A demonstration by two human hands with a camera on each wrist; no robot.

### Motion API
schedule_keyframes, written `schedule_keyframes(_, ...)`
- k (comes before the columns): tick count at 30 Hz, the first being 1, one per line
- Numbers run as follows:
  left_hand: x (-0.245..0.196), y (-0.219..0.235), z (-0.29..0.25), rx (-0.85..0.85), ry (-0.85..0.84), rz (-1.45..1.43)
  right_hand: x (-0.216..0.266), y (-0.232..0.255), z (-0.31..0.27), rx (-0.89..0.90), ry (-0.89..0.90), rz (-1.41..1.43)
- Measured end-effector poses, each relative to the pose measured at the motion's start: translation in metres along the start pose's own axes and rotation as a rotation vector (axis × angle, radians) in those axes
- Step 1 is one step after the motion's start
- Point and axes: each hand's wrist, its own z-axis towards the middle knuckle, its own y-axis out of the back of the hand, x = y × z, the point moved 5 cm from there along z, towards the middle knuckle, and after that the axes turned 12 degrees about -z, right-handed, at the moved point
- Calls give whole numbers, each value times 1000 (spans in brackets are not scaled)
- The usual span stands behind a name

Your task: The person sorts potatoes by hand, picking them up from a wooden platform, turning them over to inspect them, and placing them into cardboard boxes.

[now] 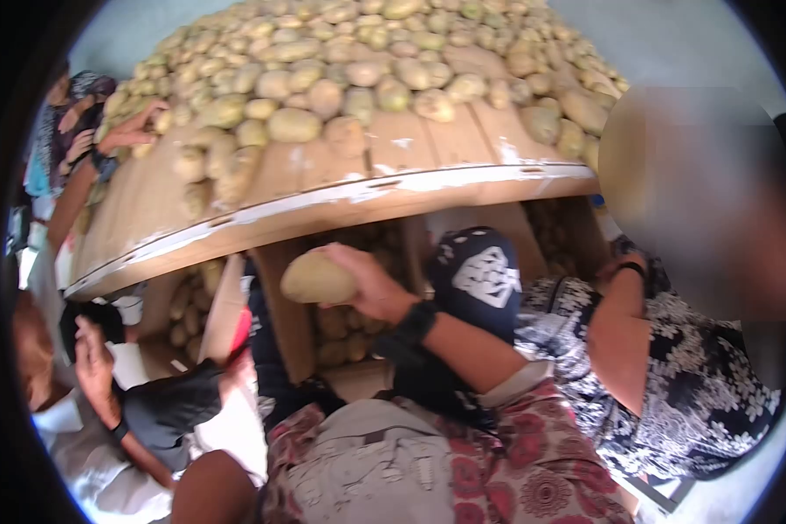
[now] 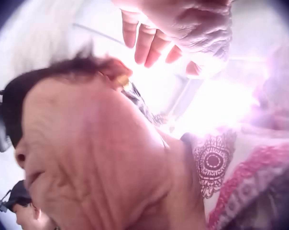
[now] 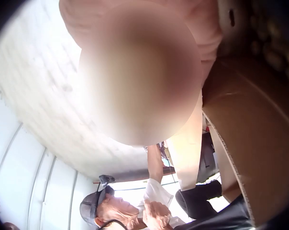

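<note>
In the head view my right hand [image 1: 371, 284] grips a large oval potato [image 1: 319, 278], fingers and thumb round its right end. It is held above an open cardboard box [image 1: 288, 323] that has more potatoes [image 1: 341, 336] inside. The right wrist view has the same hand [image 3: 209, 28] at the top, the area below it blurred over. My left hand [image 2: 187, 28] appears only in the left wrist view, raised beside a person's head, with fingers loosely extended and nothing in them.
A sloping cardboard-covered table [image 1: 445, 144] bears a heap of potatoes [image 1: 323, 87]; its white-taped edge [image 1: 341, 194] runs over the boxes. Another potato box [image 1: 183, 314] stands at left. A capped head [image 1: 476, 279] and a person in a floral shirt [image 1: 690, 375] are close at right; another person's hand [image 1: 96, 367] is at left.
</note>
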Motion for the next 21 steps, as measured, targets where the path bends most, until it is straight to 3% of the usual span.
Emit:
schedule_keyframes(2,-8,-90,-19,85,-106,-204,8,0,1,9,-11,39)
schedule_keyframes(3,4,-122,-30,155,-51,-303,11,-2,-3,-36,-37,38)
schedule_keyframes(5,70,-167,-56,180,286,-247,5,0,0,-38,-26,58)
schedule_keyframes(6,110,-173,-69,167,494,-156,7,4,2,-79,-2,66)
schedule_keyframes(7,154,-163,-87,168,760,170,9,2,2,-59,-11,48)
schedule_keyframes(8,189,-150,-108,228,771,131,9,1,0,-87,-2,40)
schedule_keyframes(9,215,-140,-127,65,962,-60,9,2,0,-121,10,39)
schedule_keyframes(10,237,-129,-139,67,1028,-189,6,4,2,-116,5,36)
schedule_keyframes(13,254,-135,-152,112,1136,-161,7,14,4,-134,55,17)
schedule_keyframes(16,257,-132,-152,180,1079,-89,5,13,1,-154,-25,102)
schedule_keyframes(18,266,-129,-150,205,1047,-67,11,4,-3,-59,-78,103)
schedule_keyframes(21,271,-113,-154,191,1013,8,13,-1,-4,11,-20,44)
